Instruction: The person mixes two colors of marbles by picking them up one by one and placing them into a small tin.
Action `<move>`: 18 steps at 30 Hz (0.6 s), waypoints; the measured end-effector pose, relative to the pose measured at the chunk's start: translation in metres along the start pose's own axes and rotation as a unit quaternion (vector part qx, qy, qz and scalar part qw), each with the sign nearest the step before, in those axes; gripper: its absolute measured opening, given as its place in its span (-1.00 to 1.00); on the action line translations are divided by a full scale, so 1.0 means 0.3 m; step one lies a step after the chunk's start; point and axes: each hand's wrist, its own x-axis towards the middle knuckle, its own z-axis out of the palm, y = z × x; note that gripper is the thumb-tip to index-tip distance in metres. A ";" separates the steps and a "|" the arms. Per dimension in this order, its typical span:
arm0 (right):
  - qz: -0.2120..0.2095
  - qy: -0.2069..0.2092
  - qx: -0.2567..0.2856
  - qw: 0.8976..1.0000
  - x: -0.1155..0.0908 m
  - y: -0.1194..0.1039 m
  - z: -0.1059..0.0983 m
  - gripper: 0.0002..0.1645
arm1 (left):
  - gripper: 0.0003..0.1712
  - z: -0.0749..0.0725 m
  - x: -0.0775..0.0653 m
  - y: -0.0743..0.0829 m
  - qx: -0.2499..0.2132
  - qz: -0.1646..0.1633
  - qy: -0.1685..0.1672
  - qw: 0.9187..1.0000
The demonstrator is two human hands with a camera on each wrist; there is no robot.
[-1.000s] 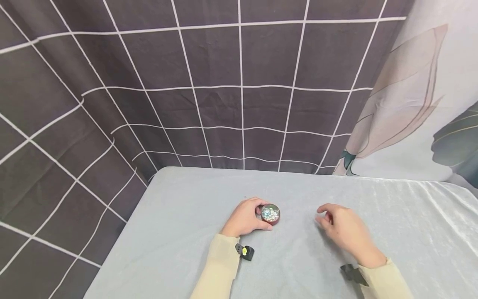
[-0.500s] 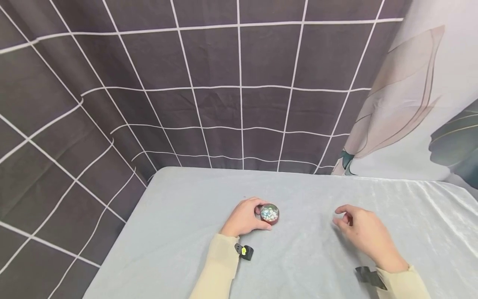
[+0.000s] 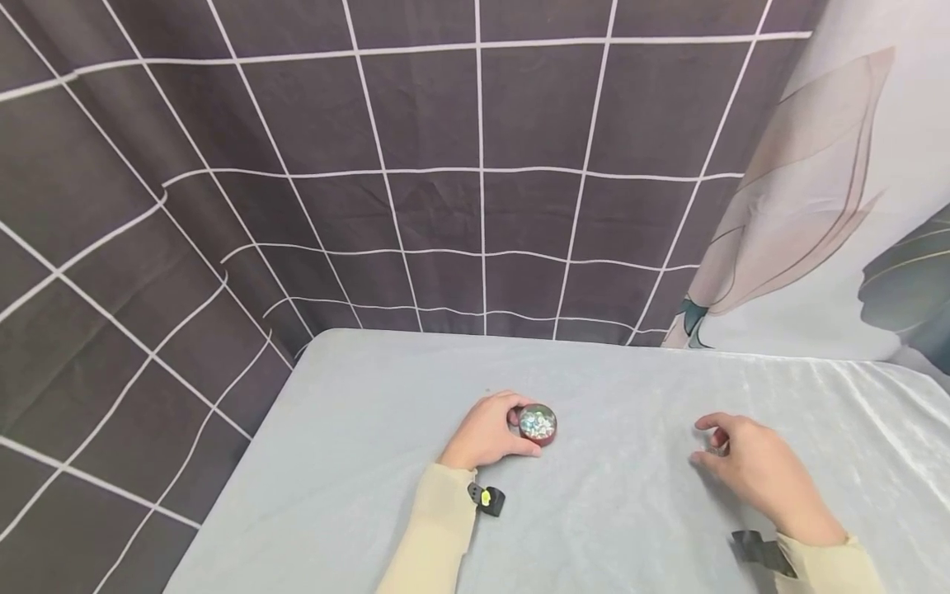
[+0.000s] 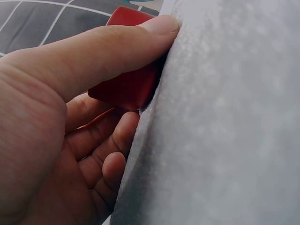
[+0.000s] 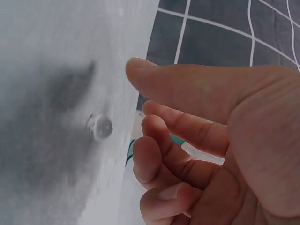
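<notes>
My left hand (image 3: 486,431) holds a small round red container (image 3: 538,425) on the cloth, thumb on the near side and fingers on the far side. Clear, shiny bits show at its top. In the left wrist view the thumb lies across the container's red side (image 4: 124,89), and the other fingers curl beneath. Off to the right, my right hand (image 3: 764,470) hovers over the cloth with fingers loosely bent and nothing between them. The right wrist view has a small clear ball (image 5: 102,127) on the cloth, a short way from the fingertips.
Pale grey velvety cloth (image 3: 594,511) covers the table. Behind and to the left hangs a dark curtain with white grid lines (image 3: 438,214); a white leaf-patterned curtain (image 3: 801,280) hangs at the right. Each wrist wears a black strap (image 3: 487,499).
My right hand has moved steadily to the right, away from the container, its thumb and fingers spreading slightly. The left hand and red container have stayed in place.
</notes>
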 end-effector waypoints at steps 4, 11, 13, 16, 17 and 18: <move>0.013 -0.003 -0.005 1.000 0.002 0.021 -0.009 -0.53 | -0.30 -0.002 0.002 -0.001 0.001 -0.001 0.000 1.000; 0.023 -0.018 -0.012 1.000 0.006 0.050 -0.008 -0.52 | -0.29 0.002 0.005 -0.007 0.008 0.003 0.001 1.000; 0.029 -0.031 -0.014 0.999 0.007 0.058 -0.008 -0.51 | -0.29 0.003 0.005 -0.008 0.009 0.001 0.001 1.000; 0.037 -0.053 -0.018 0.998 0.007 0.069 -0.007 -0.52 | -0.30 0.004 0.004 -0.009 0.007 0.001 0.000 1.000; 0.038 -0.058 -0.020 0.997 0.007 0.072 -0.006 -0.52 | -0.29 0.004 0.003 -0.010 0.006 0.001 0.000 1.000; 0.038 -0.061 -0.021 0.997 0.006 0.075 -0.005 -0.53 | -0.29 0.003 0.003 -0.010 0.006 0.000 0.000 1.000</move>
